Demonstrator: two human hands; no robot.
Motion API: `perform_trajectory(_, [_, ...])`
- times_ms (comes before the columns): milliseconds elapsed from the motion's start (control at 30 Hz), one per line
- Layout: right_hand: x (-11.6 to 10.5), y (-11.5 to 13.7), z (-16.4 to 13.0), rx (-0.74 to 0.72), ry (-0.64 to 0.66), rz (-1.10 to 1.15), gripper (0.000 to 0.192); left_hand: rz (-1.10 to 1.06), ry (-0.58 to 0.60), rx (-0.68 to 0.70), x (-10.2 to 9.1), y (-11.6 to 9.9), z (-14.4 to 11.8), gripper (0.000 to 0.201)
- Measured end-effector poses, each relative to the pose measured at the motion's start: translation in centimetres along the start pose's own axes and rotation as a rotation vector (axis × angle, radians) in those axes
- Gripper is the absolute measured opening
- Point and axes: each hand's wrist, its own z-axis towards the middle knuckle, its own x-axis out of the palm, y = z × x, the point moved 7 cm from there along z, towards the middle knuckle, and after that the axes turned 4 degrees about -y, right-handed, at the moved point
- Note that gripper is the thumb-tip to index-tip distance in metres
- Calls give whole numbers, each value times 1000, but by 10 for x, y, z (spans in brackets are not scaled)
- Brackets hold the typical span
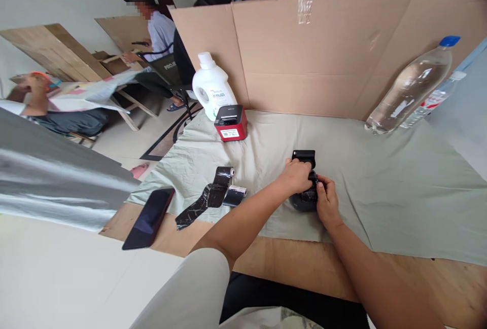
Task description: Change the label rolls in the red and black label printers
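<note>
A small black device (304, 203), which looks like a portable label printer with its lid (304, 155) raised, rests on the cloth in front of me. My left hand (299, 176) lies over its middle, fingers curled down into it; the fingertips are partly hidden. Along the right side of the same device, my right hand (327, 198) grips with thumb and fingers. To the left of my forearm lie a roll of black ribbon (220, 177) with a crumpled strip unrolled from it and a second black roll (235, 195).
A dark tablet (149, 218) lies at the table's left edge. Farther back are a red and black printer (231, 123), a white jug (213, 83) and two plastic bottles (414, 88) leaning against a cardboard screen (304, 60). A seated person (160, 32) is beyond on the left.
</note>
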Motion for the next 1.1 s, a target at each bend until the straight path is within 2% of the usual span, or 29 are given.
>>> perform_trajectory(100, [-2,1,0,4,3,-24,46,-258,-160,-17,-18,12,-17,26])
perform_trajectory(133, [-3,0,0,10,8,-31,46,-359,-180,-23,-25,20,-27,28])
perform_trajectory(200, [-3,0,-1,28,20,-34,47,-541,-117,-28,-38,40,-51,28])
perform_trajectory(300, [-1,-2,-1,57,23,-26,49,-670,124,-48,-56,73,-101,28])
perform_trajectory(400, [0,-2,-2,80,15,-23,50,-492,238,-120,-71,109,-152,26])
perform_trajectory(467, [1,-2,-2,91,11,-20,48,-301,251,-141,-75,126,-177,25])
perform_trajectory(567, [1,-1,-2,89,9,-15,48,-49,230,-130,-72,137,-199,24])
perform_trajectory(667, [2,0,-2,88,13,-4,49,48,141,-142,-72,140,-201,20])
perform_trajectory(767, [2,0,-2,97,17,-1,48,33,-17,-174,-76,143,-187,10])
perform_trajectory(833, [1,-1,-1,97,15,-4,49,71,-58,-171,-72,145,-172,21])
perform_trajectory(900, [1,-3,-1,93,11,-5,49,121,16,-148,-58,144,-157,35])
perform_trajectory(967, [2,-5,-1,96,18,11,49,111,109,-123,-46,138,-143,35])
perform_trajectory(1033, [4,-8,-1,109,32,45,48,-35,164,-104,-43,123,-131,29])
perform_trajectory(1100, [7,-11,-1,122,43,84,48,-329,237,-67,-45,98,-120,28])
